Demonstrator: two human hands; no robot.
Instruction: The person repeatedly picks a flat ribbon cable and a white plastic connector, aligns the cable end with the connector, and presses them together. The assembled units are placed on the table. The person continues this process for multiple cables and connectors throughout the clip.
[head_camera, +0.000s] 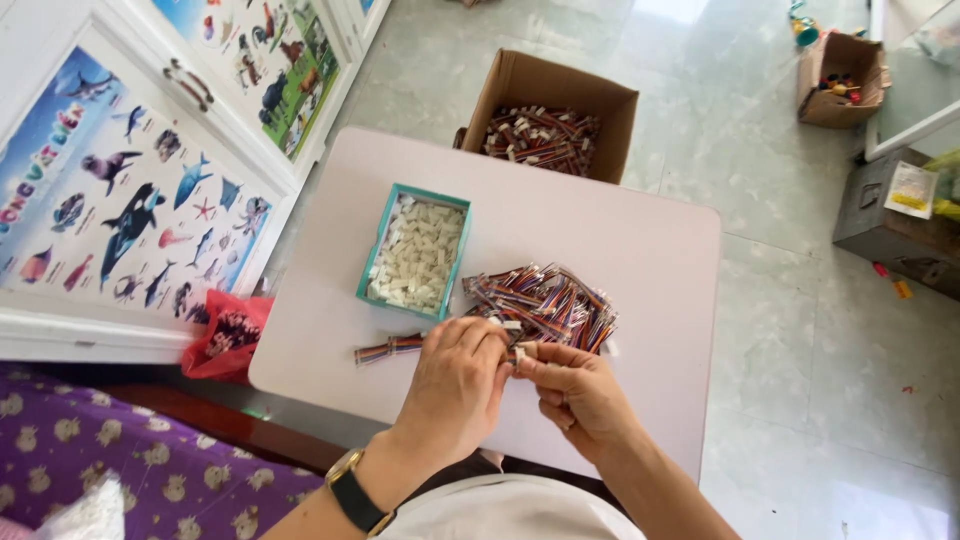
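Head view: both hands (455, 385) (580, 395) pinched on a white connector (524, 351), teal box (378, 252) beyond, brown carton (520, 85) behind.

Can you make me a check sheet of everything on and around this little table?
Surface: pale table, rounded corners.
Job's things: pile of striped wire bundles; teal tray filled with small white connectors; one flat wire bundle lying apart.
Clutter: nothing seen on the table.
Hands: left hand and right hand meet over a small white piece; which hand grips it is unclear.
Cables: only the bundled wires.
Surroundings: cardboard box of more wires on the tiled floor, animal posters, red bag, purple cloth.
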